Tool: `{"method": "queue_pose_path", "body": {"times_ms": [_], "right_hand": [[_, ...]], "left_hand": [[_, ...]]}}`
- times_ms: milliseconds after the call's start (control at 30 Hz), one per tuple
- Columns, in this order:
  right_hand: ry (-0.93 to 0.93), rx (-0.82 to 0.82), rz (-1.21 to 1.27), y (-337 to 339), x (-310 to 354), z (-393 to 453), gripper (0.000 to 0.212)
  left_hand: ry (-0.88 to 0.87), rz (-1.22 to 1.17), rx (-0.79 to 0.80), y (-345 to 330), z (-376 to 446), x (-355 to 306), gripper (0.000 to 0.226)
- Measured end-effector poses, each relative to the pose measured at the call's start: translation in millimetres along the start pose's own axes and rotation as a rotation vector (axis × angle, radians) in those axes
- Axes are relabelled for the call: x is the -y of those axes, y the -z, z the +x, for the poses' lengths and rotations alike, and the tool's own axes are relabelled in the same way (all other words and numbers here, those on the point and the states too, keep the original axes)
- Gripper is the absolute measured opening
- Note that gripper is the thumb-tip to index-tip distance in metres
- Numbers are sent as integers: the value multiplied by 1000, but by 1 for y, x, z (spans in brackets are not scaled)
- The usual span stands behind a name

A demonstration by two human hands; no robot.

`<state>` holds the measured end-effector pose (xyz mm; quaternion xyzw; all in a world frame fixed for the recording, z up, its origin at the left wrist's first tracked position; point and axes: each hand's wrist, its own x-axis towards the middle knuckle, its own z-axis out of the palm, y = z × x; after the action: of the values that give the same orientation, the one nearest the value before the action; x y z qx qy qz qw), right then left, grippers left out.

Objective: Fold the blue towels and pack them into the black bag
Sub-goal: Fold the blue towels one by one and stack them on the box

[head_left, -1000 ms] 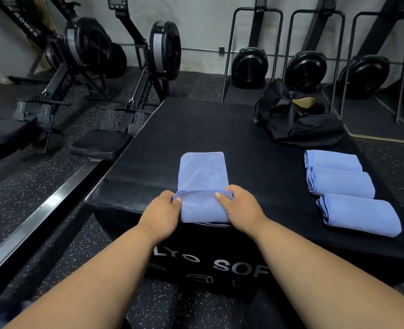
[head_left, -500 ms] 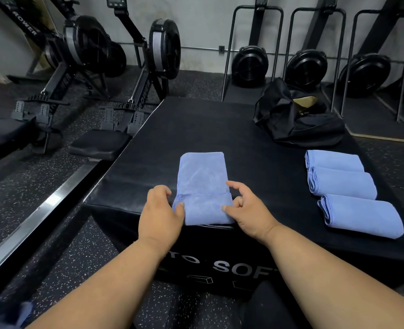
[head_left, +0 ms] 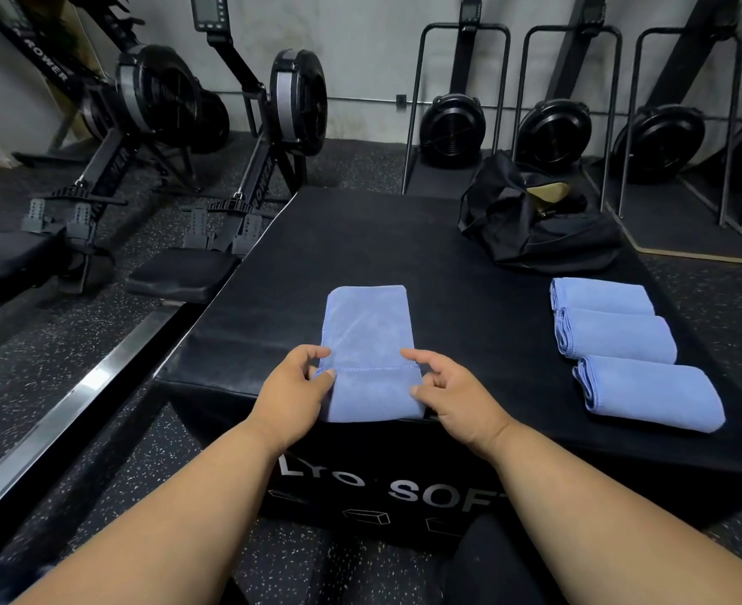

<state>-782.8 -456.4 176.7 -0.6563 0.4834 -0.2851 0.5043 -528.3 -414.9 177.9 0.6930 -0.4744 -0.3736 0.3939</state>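
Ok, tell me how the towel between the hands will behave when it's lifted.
The towel is soft folded cloth, so it will probably sag and may unfold if lifted by one edge. It looks light. Its near end lies at the black box edge, so a pull could drag it off.

Both hands, left (head_left: 292, 393) and right (head_left: 449, 393), fingers loose, flanking a half-folded blue towel (head_left: 369, 342) on a black box (head_left: 447, 272).

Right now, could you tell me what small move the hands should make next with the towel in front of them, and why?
Probably pinch the near corners and fold again: the towel lies longer than the three folded towels, and the left hand and right hand flank its near end with loosely open fingers.
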Motion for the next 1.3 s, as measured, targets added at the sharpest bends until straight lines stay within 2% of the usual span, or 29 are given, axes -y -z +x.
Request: {"method": "queue_pose_path", "body": {"times_ms": [200, 300, 367, 433, 500, 567, 667, 800, 1000, 1200, 1300], "right_hand": [[24, -17, -167, -10, 0, -1, 60], [34, -61, -209, -12, -1, 0, 50], [65, -84, -218, -14, -1, -1, 45], [98, -117, -228, -15, -2, -2, 42], [133, -138, -269, -17, -4, -4, 40], [195, -157, -396, -20, -9, -7, 41], [320, -194, -583, -21, -15, -11, 53], [226, -111, -487, -15, -16, -15, 63], [253, -24, -612, -11, -24, -15, 92], [225, -122, -441, -11, -21, -12, 75], [125, -116, -201, -8, -12, -9, 69]], "left_hand": [[-58, 210, -49, -3, -7, -1, 27], [-180, 260, -181, -5, -11, 3, 24], [-346, 408, -247, -3, -12, 6, 23], [-545, 573, -205, 2, -12, 11, 24], [-632, 632, -73, 9, -15, 16, 25], [-604, 617, 55, 16, -20, 20, 37], [-588, 678, 143, 20, -21, 24, 64], [-586, 737, 162, 16, -11, 29, 81], [-520, 597, 84, 14, -5, 31, 67], [-406, 376, 50, 15, -5, 33, 59], [-312, 243, 45, 15, -4, 32, 52]]}}
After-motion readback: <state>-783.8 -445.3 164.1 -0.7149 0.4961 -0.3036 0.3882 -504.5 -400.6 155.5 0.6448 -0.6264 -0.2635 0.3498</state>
